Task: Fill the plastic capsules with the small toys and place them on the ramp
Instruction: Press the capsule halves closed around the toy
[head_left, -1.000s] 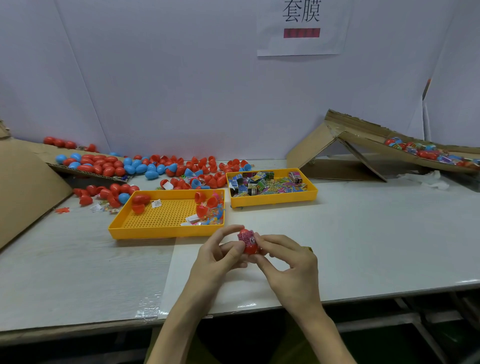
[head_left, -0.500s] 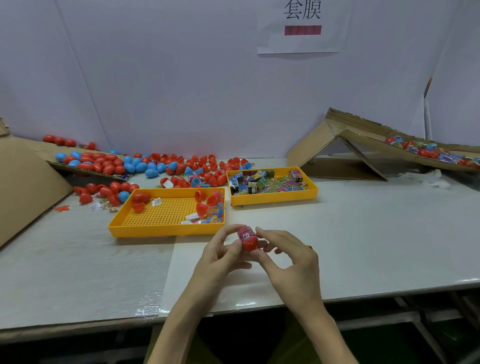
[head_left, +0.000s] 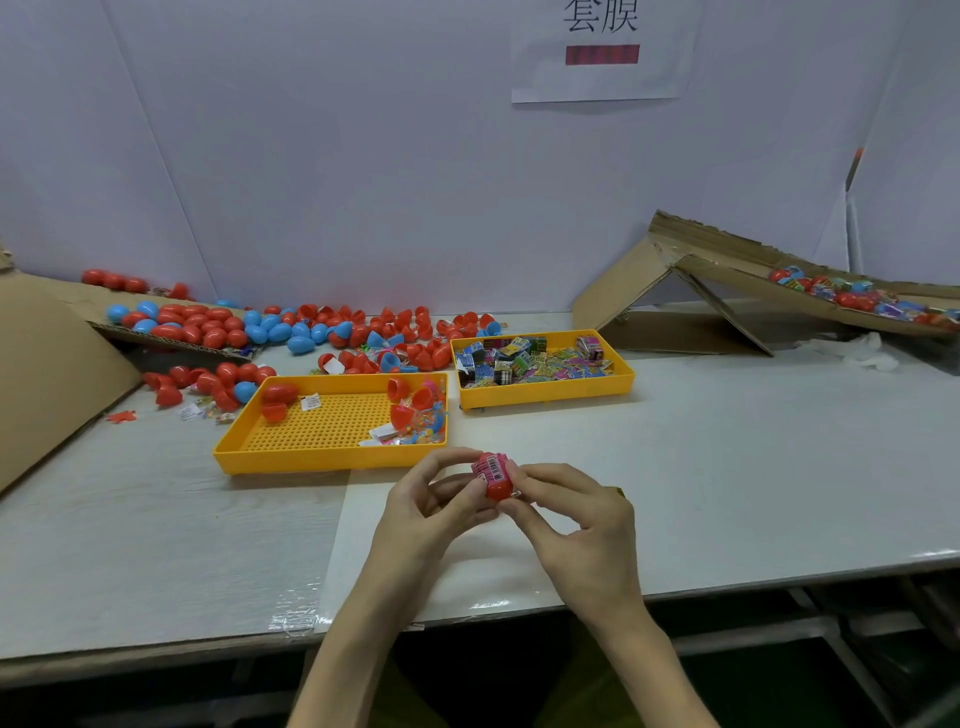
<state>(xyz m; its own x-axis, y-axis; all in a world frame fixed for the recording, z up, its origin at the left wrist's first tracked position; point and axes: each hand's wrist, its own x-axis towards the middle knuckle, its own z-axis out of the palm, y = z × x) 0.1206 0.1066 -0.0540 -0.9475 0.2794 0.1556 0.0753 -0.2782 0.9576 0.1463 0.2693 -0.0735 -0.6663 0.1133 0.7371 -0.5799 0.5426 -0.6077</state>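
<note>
Red capsule (head_left: 496, 480), pink barcoded wrap over its top, held just above the surface (head_left: 753, 467), in front of the perforated yellow tray (head_left: 322, 460). My left hand (head_left: 431, 514) and right hand (head_left: 576, 525) both have fingers (head_left: 543, 475) clamped on it; can't tell if it's snapped fully closed. Progress, my guess: partway. A batch of filled capsules (head_left: 841, 296) already lies on the cardboard ramp (head_left: 727, 265) far right, this one isn't placed yet, and a big pile of loose shells (head_left: 208, 327) waits back left. Toy tray (head_left: 545, 397) holds plenty of packets. Path right to the ramp looks open; the front edge is close under my wrists
</note>
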